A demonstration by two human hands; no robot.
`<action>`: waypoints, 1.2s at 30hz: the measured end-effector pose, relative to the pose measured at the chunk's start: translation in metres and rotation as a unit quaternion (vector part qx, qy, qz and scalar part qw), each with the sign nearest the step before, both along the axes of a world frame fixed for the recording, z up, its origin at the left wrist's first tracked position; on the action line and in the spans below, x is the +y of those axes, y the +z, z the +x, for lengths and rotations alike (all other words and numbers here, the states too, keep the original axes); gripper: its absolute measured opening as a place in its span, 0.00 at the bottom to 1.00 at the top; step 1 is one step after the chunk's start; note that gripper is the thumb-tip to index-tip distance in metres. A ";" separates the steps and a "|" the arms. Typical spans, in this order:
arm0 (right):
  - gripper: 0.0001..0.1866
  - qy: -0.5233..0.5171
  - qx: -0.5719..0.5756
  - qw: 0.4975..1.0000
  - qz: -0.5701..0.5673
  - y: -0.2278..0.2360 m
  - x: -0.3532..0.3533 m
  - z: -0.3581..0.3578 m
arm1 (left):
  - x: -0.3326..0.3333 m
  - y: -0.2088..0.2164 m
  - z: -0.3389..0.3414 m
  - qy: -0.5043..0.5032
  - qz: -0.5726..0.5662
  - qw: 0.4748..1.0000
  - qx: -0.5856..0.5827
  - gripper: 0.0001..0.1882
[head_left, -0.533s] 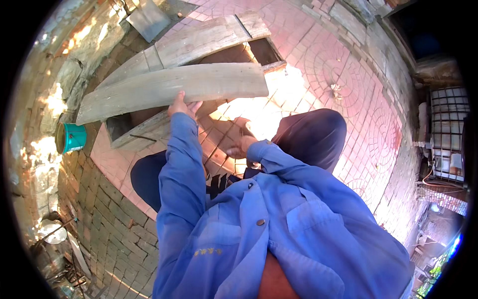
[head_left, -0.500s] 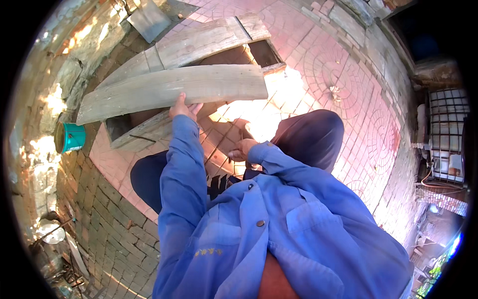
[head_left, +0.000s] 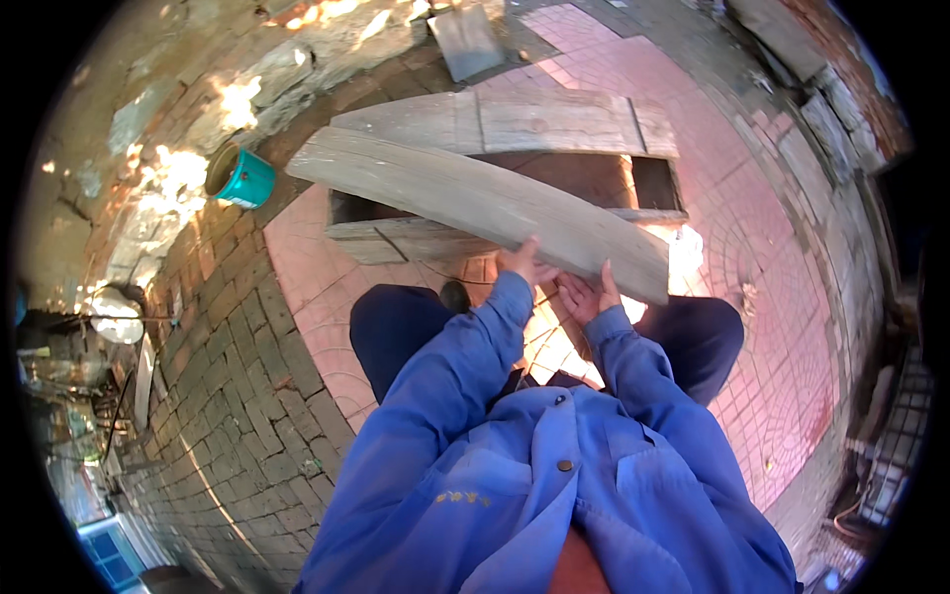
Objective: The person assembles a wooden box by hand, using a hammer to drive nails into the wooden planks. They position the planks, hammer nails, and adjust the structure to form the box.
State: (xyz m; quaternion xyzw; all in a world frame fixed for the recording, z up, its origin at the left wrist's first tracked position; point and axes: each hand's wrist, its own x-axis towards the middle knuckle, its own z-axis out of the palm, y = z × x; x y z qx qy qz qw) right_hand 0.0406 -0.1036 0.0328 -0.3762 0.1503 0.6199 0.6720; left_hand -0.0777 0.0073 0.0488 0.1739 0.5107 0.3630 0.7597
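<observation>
A long grey-brown plank [head_left: 475,203], weathered, with grain running along its length and paler and darker streaks, spans the middle of the view, in front of a squatting person and over a low wooden box [head_left: 361,244]. The plank looks gently curved, though the lens bends straight edges. Its long axis slants from upper left, beyond the box's left end, down to the lower right, where a squarish end sits by the person's right knee [head_left: 708,332]. Whether it touches the box cannot be told. The left hand [head_left: 520,264] grips the near edge, a digit over the top face. The right hand [head_left: 591,295] is just beside it, palm up, thumb over the same edge and fingers loosely spread; how firmly it holds cannot be told. Behind the plank, a second board [head_left: 554,119], crossed by dark strips, covers the box's far side. A teal bucket [head_left: 252,181] stands off to the left, near the pink paving [head_left: 307,307]. The blue shirt [head_left: 554,480] bears a short row of yellow lettering [head_left: 462,498], too small to read.
</observation>
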 end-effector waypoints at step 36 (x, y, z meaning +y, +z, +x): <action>0.18 -0.096 -0.106 0.986 -0.085 -0.092 0.057 0.140 | 0.103 -0.044 -0.064 0.131 -0.012 0.991 0.040 0.25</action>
